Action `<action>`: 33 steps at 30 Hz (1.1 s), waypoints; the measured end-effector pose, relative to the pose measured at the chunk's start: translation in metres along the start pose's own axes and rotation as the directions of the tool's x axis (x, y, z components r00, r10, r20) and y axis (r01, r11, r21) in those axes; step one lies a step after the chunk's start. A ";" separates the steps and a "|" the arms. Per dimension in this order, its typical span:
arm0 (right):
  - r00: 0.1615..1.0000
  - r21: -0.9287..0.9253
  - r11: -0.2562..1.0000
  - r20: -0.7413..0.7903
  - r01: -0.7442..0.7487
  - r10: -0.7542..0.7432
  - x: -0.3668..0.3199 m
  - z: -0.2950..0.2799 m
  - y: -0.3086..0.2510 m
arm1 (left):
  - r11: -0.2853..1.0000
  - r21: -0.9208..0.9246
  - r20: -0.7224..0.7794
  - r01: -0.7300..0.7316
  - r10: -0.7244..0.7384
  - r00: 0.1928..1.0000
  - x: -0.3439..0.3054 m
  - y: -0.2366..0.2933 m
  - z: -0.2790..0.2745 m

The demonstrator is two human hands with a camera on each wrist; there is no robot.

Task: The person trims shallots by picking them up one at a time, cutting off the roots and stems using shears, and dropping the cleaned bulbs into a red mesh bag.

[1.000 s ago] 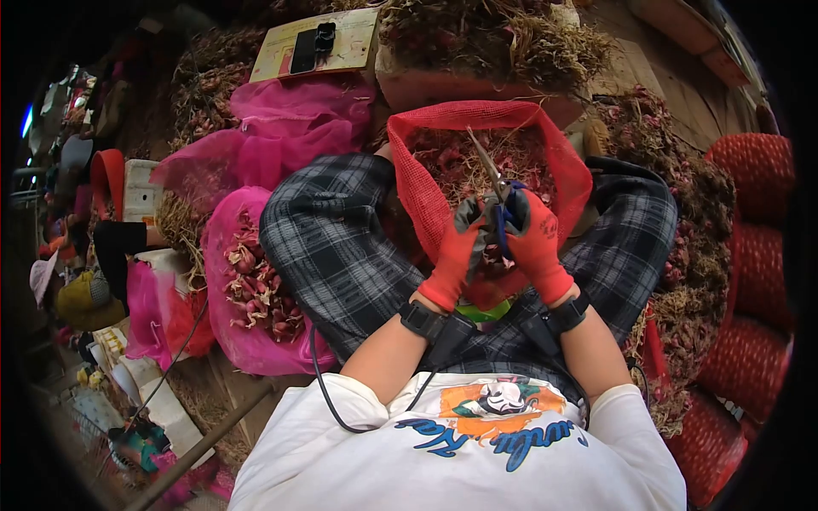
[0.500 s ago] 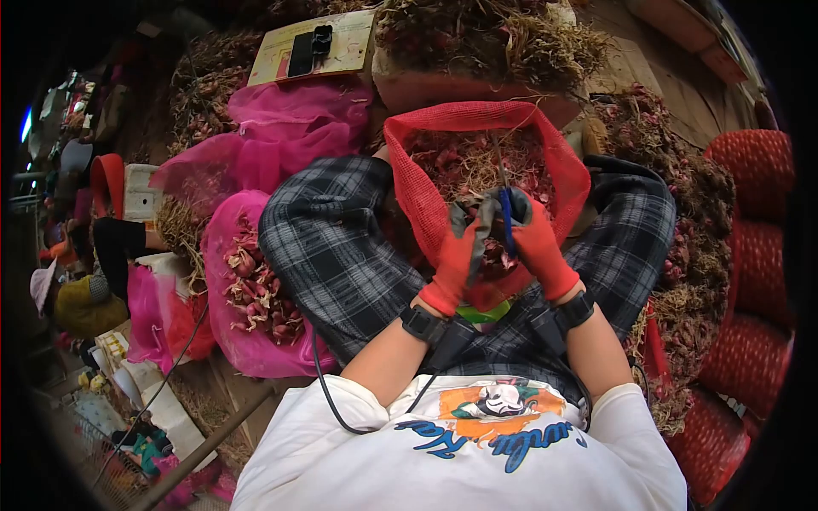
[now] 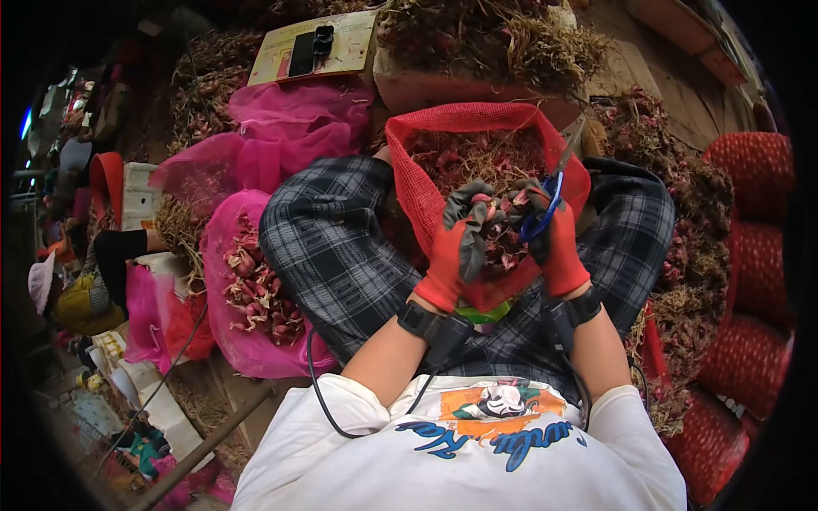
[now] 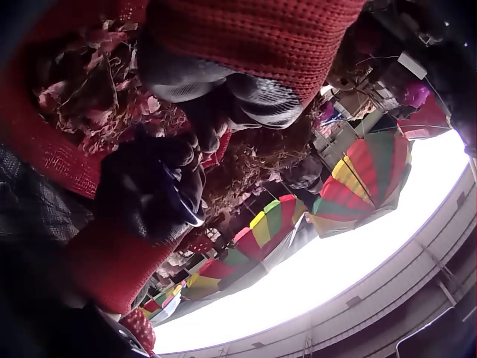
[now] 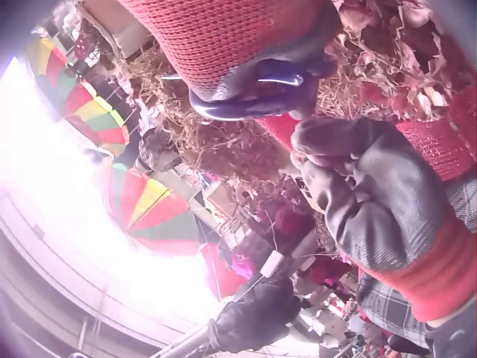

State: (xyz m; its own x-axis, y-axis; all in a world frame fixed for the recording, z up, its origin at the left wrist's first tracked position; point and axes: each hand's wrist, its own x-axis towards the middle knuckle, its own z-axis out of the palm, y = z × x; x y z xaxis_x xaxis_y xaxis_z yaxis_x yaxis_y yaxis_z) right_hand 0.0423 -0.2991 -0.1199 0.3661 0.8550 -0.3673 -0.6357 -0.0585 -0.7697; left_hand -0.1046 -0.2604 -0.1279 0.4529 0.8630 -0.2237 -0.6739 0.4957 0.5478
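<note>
Both hands wear red gloves with grey palms and meet low over a red mesh bag (image 3: 417, 192). The right hand (image 3: 558, 243) holds scissors with blue handles (image 3: 538, 223), their blades slanting up and away to the right. Near that hand's fingertips shows a small pink shallot (image 3: 519, 198). My left hand (image 3: 460, 243) has its fingers curled around a shallot (image 3: 481, 198), partly hidden by the glove. In the right wrist view the left hand (image 5: 384, 198) is close below the scissor handles (image 5: 246, 104). Loose shallots and dry skins (image 3: 460, 153) fill the bag.
A pink mesh bag of shallots (image 3: 264, 289) stands at the left, beside a plaid-trousered leg (image 3: 328, 230). Dried shallot bunches (image 3: 682, 213) and full red sacks (image 3: 754, 255) line the right. Ahead, a phone (image 3: 301, 54) lies on a board (image 3: 354, 51).
The scissors have swung from pointing ahead to pointing up and right in the right hand. The hands have drawn slightly apart, and shallots now show between the fingertips.
</note>
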 end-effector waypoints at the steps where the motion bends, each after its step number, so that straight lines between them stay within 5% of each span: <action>1: 0.999 -0.062 0.997 -0.024 0.044 -0.045 0.000 0.001 -0.004 | 0.999 -0.042 0.008 0.014 -0.013 1.000 0.001 0.002 -0.002; 6: 0.985 -0.509 0.845 0.044 0.167 -0.169 0.001 0.007 -0.016 | 0.976 -0.189 0.100 0.112 -0.094 0.991 0.004 0.017 -0.008; 12: 0.957 -0.562 0.777 0.208 0.285 -0.200 -0.011 0.028 -0.015 | 0.928 0.354 0.041 0.113 -0.136 0.990 0.000 0.015 -0.011; 15: 0.881 -0.688 0.563 0.437 0.458 -0.183 -0.017 0.039 -0.029 | 0.902 0.409 0.086 0.137 -0.187 0.979 0.000 0.018 -0.008; 16: 0.793 -0.758 0.247 0.543 0.604 -0.276 -0.011 0.029 -0.021 | 0.853 0.507 0.092 0.120 -0.192 0.977 -0.004 0.025 -0.008; 18: 0.714 -0.738 0.034 0.638 0.674 -0.288 -0.006 0.022 -0.013 | 0.726 0.683 0.105 0.079 -0.205 0.973 -0.013 0.038 -0.009; 20: 0.690 -0.748 -0.120 0.653 0.653 -0.313 -0.006 0.018 -0.005 | 0.866 0.456 0.038 0.205 -0.249 0.968 -0.005 0.030 -0.017; 23: 0.867 -0.901 0.138 0.341 0.412 -0.363 -0.002 0.016 -0.005 | 0.946 0.274 0.017 0.175 -0.186 0.982 -0.005 0.034 -0.005; 24: 0.877 -0.925 0.116 0.297 0.363 -0.377 0.000 0.014 -0.007 | 0.952 0.266 -0.010 0.154 -0.157 0.987 -0.002 0.035 -0.003; 26: 0.920 -0.845 0.407 0.221 0.346 -0.323 -0.004 0.015 -0.011 | 0.980 0.172 0.012 0.095 -0.099 0.995 0.001 0.031 -0.011; 28: 0.946 -0.680 0.658 0.218 0.324 -0.241 -0.008 0.020 -0.016 | 0.975 0.195 0.008 0.108 -0.112 0.994 0.003 0.027 -0.013; 31: 0.957 -0.599 0.754 0.253 0.271 -0.142 -0.009 0.027 -0.010 | 0.881 0.455 0.002 0.133 -0.150 0.989 0.001 0.027 -0.014; 33: 0.970 -0.534 0.841 0.239 0.092 0.046 -0.009 0.025 -0.005 | 0.811 0.568 0.004 0.140 -0.173 0.985 0.001 0.027 -0.014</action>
